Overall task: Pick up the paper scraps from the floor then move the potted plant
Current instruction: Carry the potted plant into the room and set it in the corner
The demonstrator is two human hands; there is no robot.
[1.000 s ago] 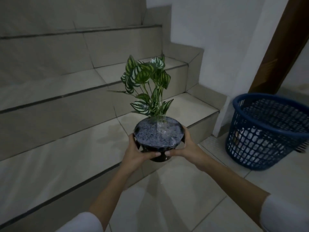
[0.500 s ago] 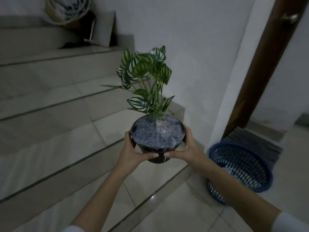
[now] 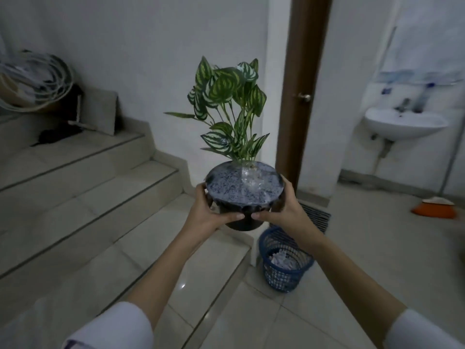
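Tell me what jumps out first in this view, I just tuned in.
The potted plant with striped green leaves fills the centre, held up in the air by the left hand and right hand on either side of the pot. Below it, a blue basket with crumpled paper scraps stands on the floor beside the stairs.

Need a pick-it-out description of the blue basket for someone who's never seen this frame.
Start at the tiled staircase on the left and follow its lowest step to the corner by the brown door frame. On the floor right at that corner, below the held potted plant, stands the blue basket. It is the only blue mesh-sided container, with white paper scraps inside.
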